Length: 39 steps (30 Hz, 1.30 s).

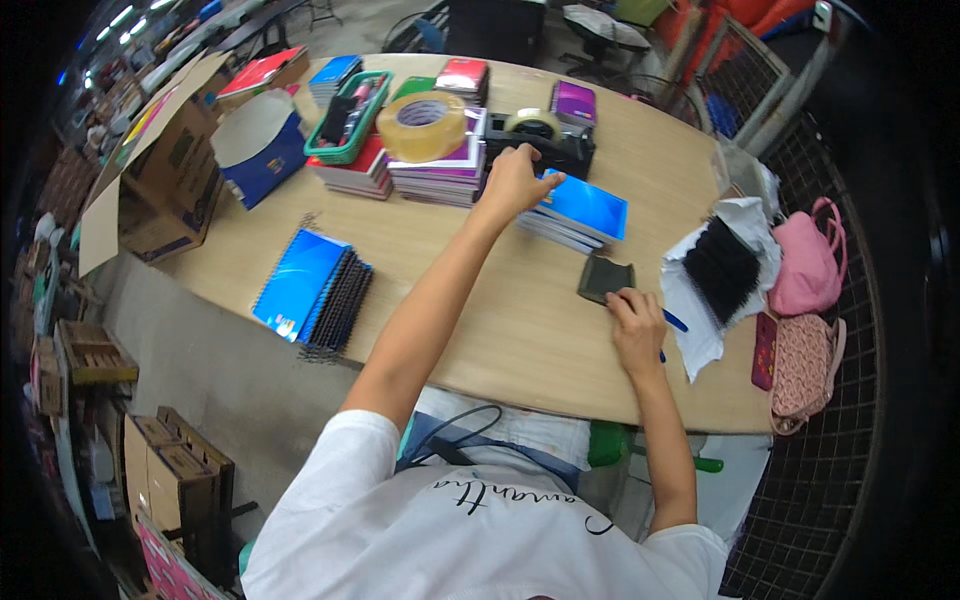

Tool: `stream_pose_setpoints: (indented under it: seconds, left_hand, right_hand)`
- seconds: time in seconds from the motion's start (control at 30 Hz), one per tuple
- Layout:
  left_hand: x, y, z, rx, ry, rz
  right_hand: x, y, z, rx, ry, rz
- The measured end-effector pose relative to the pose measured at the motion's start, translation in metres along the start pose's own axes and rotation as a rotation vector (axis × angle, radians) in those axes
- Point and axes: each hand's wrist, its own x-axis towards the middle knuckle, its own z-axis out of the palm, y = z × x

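Across the tan table (530, 345), a blue-notebook stack (584, 212) sits rt. of centre, just beside a blk tape dispenser (568, 152). L hand (516, 182) is btwn them, fingers by dispenser, thumb over stack (can't tell if gripping). R hand (637, 328), fingers bent, meets a dark green flat piece (604, 279), grip unclear; slim blue item (675, 320) beside it.

Pink pouch (806, 264), woven pink purse (802, 358), open cardboard box (160, 205)
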Motion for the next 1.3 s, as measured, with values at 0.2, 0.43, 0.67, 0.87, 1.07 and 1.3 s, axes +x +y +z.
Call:
stream_pose_setpoints:
  seconds: [0.2,0.43,0.67,0.87,1.07,1.3]
  left_hand:
    - [0.057,-0.012,0.03,0.133,-0.467,-0.271]
    - [0.041,-0.03,0.01,0.169,-0.114,0.048]
    - [-0.122,0.011,-0.035,-0.165,0.052,0.4]
    - [-0.198,0.013,-0.024,-0.211,-0.057,0.128]
    - [-0.191,-0.001,-0.004,-0.233,0.015,0.133]
    - [-0.191,0.006,-0.004,-0.276,0.005,0.114]
  right_hand:
    - [-0.017,0.006,-0.006,0.091,0.021,0.149]
    - [0.0,0.05,0.0,0.209,0.16,0.209]
    - [-0.01,0.135,-0.025,-0.457,-0.027,0.553]
    - [-0.005,0.123,-0.047,-0.413,0.12,0.255]
    - [0.007,-0.003,-0.06,0.498,-0.189,0.237]
    - [0.007,-0.027,-0.032,0.88,-0.152,0.26]
